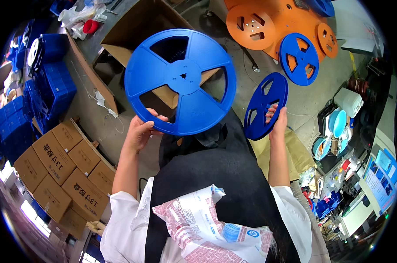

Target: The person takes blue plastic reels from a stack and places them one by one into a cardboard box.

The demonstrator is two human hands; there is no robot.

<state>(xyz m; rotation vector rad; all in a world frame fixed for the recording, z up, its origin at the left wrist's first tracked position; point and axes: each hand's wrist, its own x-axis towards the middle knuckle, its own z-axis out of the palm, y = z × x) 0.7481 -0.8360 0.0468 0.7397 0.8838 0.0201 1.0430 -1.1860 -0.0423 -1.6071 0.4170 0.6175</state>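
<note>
My left hand grips the lower left rim of a large blue plastic reel, thumb on its face. This reel has three cut-out windows and a small centre hole, and it faces me above an open cardboard box. My right hand is closed round the right edge of a second blue reel, held tilted, with fingers showing through a window. Beyond it, a third blue reel is on an orange machine that also bears orange discs.
Stacked cardboard cartons stand at the left, below blue crates. A white jug and light-blue basins are at the right. A printed plastic bag lies across my lap over a black apron.
</note>
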